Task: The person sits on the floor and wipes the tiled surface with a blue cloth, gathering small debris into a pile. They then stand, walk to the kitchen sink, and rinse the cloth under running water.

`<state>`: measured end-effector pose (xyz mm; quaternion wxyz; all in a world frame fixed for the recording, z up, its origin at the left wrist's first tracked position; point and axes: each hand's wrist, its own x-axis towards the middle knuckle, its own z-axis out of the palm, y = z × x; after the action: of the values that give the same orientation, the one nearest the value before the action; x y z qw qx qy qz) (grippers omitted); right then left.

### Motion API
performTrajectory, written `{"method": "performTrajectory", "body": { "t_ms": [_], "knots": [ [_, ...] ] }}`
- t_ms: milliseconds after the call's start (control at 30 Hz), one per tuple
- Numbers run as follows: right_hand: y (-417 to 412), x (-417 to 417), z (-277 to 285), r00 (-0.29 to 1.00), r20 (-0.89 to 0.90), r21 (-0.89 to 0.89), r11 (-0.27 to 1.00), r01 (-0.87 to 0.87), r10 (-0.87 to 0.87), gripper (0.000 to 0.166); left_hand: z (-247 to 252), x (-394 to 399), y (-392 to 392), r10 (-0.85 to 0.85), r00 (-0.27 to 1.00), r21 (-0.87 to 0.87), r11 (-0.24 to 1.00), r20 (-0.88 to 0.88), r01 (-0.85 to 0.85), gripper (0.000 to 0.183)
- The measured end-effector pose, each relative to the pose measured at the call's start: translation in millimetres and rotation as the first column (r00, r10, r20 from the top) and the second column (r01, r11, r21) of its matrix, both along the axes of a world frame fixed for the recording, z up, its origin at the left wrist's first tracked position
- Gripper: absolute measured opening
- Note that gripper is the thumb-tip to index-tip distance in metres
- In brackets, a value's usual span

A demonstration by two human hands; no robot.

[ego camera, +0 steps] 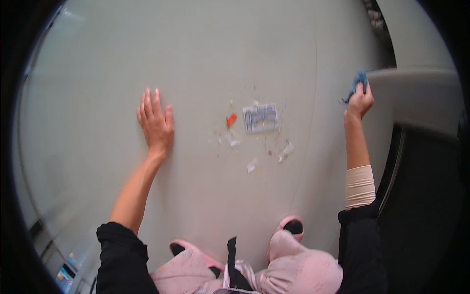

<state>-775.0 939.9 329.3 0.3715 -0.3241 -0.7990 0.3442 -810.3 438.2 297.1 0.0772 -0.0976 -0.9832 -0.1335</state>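
Note:
My left hand (155, 126) rests palm down on the pale floor (205, 66), fingers somewhat apart and holding nothing. At the right, my right hand (361, 100) grips a crumpled blue cloth (360, 82) beside the rim of a pale, curved object. Between the hands lies a small white card with blue markings (261, 118). Around it are scattered crumbs, an orange scrap (231, 120) and several whitish scraps, one of them a scrap nearer to me (251, 167). Neither hand touches this litter.
Pink slippers (293, 226) and my pink-clad legs are at the bottom. A large dark object (426, 205) stands at the lower right, below the pale curved structure (415, 88). Small coloured items (66, 273) show at the lower left, near a dark line along the floor's edge.

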Motion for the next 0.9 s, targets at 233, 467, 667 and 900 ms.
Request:
{"method": "performTrajectory", "body": {
  "t_ms": [233,467,667,900],
  "knots": [
    [41,-60,-64,0.505,0.573,0.381,0.756,0.533,-0.645,0.035,13,1,2,0.022,0.996,-0.038,0.999,0.087,-0.019,0.051],
    [34,-89,-64,0.593,0.555,0.471,0.808,0.354,-0.583,0.032,18,-2,2,0.030,0.992,-0.025,0.999,0.120,-0.027,0.053],
    [-37,-173,-68,0.887,0.279,0.275,0.854,-0.442,0.368,0.050,17,-2,3,0.019,0.995,-0.033,0.999,0.100,-0.016,0.052],
    [-146,-127,-27,0.378,0.180,-0.281,0.416,-0.865,0.908,0.048,14,1,4,0.011,0.999,-0.035,0.999,0.042,-0.010,0.051]
  ]
}}
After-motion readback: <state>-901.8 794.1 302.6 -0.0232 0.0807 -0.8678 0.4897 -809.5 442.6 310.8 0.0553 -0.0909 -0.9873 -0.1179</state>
